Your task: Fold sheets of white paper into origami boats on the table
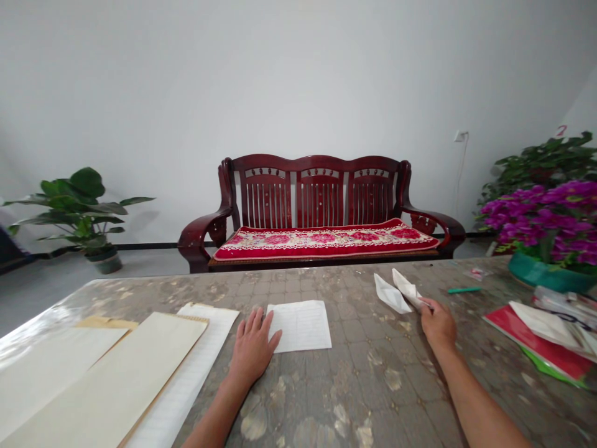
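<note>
My left hand [254, 345] lies flat with its fingers spread, at the left edge of a lined sheet of white paper [302, 325] on the table. To the right, the fingers of my right hand [437, 323] pinch the near end of a folded paper boat [407, 287]. A second paper boat [390, 295] lies just left of it on the tabletop. Part of the held boat's end is hidden by my fingers.
Paper pads [140, 361] cover the table's left side. At right are a green pen [464, 290], a red booklet [522, 333] with papers on it, and purple flowers in a teal pot [545, 274]. A wooden bench [319, 186] stands beyond the table [354, 386].
</note>
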{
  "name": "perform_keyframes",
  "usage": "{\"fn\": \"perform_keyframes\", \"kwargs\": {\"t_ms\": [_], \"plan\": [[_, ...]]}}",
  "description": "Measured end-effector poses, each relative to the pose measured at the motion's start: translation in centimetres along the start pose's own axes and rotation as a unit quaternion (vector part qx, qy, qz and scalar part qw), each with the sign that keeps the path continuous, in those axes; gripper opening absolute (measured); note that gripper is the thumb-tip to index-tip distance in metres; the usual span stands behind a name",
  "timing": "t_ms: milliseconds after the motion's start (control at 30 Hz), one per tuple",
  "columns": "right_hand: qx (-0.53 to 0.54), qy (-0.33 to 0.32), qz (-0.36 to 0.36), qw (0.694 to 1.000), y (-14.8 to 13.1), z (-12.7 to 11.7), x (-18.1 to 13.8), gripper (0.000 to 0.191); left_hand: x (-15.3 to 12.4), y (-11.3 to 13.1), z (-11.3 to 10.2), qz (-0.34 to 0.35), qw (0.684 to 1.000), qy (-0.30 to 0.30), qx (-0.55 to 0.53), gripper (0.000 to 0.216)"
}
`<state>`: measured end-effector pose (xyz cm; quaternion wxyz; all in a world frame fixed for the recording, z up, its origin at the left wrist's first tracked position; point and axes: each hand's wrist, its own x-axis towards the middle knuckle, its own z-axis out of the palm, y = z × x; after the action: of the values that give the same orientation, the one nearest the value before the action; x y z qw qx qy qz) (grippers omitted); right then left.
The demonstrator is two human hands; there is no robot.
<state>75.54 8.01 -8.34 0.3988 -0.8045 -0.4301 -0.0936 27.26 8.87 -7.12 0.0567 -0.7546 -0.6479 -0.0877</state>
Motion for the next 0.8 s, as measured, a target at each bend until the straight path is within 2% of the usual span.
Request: {"fn": "perform_keyframes", "kwargs": {"t_ms": [800], "plan": [[0.004, 0.0, -0.017, 1.0, -0.21, -0.19, -0.32, 0.053, -0.05, 0.07, -0.27, 0.005, 1.0, -0.002, 0.0, 0.053]]}}
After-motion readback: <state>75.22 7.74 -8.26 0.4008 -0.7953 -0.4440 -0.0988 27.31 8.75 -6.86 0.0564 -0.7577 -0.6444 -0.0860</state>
